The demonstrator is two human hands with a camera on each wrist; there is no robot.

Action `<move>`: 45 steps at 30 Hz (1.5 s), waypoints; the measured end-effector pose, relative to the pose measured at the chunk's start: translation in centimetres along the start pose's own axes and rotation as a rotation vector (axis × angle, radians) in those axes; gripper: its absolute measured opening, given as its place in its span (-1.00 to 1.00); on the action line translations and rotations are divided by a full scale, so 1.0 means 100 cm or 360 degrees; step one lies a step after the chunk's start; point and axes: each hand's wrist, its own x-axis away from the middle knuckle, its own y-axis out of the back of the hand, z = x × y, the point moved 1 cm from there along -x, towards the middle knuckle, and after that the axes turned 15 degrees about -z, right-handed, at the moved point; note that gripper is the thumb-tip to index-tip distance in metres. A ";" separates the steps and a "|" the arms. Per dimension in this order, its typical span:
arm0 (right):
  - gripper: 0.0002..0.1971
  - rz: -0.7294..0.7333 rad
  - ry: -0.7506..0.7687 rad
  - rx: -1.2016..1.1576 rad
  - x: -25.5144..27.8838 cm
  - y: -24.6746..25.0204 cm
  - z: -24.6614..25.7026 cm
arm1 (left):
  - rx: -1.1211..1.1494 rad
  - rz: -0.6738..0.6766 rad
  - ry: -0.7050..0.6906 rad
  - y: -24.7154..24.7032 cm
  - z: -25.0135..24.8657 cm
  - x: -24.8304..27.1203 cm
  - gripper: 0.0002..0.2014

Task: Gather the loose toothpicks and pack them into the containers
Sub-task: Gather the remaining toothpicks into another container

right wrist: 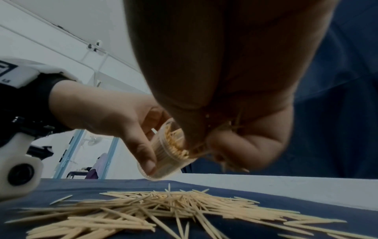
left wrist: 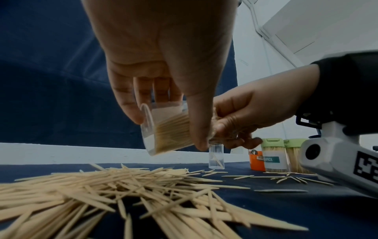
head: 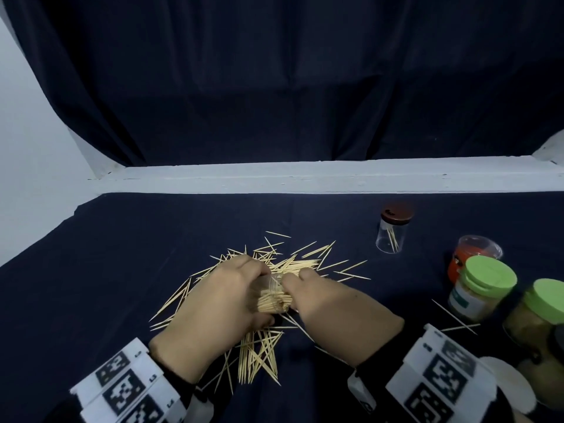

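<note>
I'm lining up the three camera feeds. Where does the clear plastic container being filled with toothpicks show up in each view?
Head: the clear plastic container lies centre frame, tilted, between the left hand and right hand.
Left wrist: centre, base toward the camera, gripped by the left hand.
Right wrist: centre, open mouth toward the camera.
Shared landmark: the pile of loose wooden toothpicks on the dark blue cloth beneath it.

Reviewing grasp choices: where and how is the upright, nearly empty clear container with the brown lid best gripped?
Grip the clear container around its bare cylindrical wall below the brown lid, coming from its left side. It stands upright and apart, while the other containers crowd its right.
</note>
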 end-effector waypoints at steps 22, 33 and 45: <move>-0.60 -0.0490 -0.0140 -0.0787 -0.012 0.022 -0.014 | 0.0274 -0.0219 0.0061 0.003 0.011 -0.002 -0.51; -0.85 -0.0559 0.0032 -0.1030 -0.014 0.017 -0.008 | 0.0359 -0.0270 -0.0025 0.001 0.010 -0.001 -0.52; -0.71 -0.0768 -0.0160 -0.1633 -0.011 0.017 -0.012 | 0.0298 -0.0266 0.0094 0.002 0.014 -0.003 -0.47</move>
